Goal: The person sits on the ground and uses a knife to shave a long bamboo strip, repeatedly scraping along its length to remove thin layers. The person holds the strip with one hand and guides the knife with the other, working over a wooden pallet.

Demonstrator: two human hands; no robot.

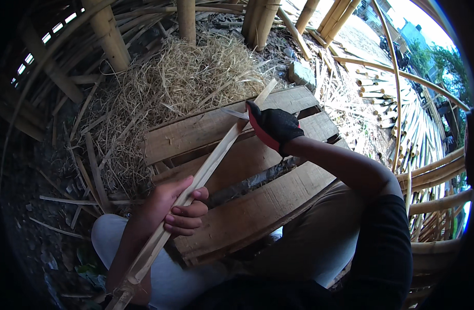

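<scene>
A long split bamboo strip (216,156) runs slantwise from near my lap up over a wooden slatted stand (257,206). My bare left hand (181,207) is wrapped round the strip at its lower half. My right hand (274,125), in a black and red glove, is closed near the strip's far end. From that glove a knife's thin pale blade (234,113) sticks out to the left, lying across the strip. The knife's handle is hidden inside the glove.
Beyond the stand lies a heap of bamboo shavings (195,72). Upright bamboo posts (186,20) rise at the back, and a grey block (302,75) sits by the stand's far corner. Many cut poles (418,129) are stacked at right. Loose strips (92,170) lie at left.
</scene>
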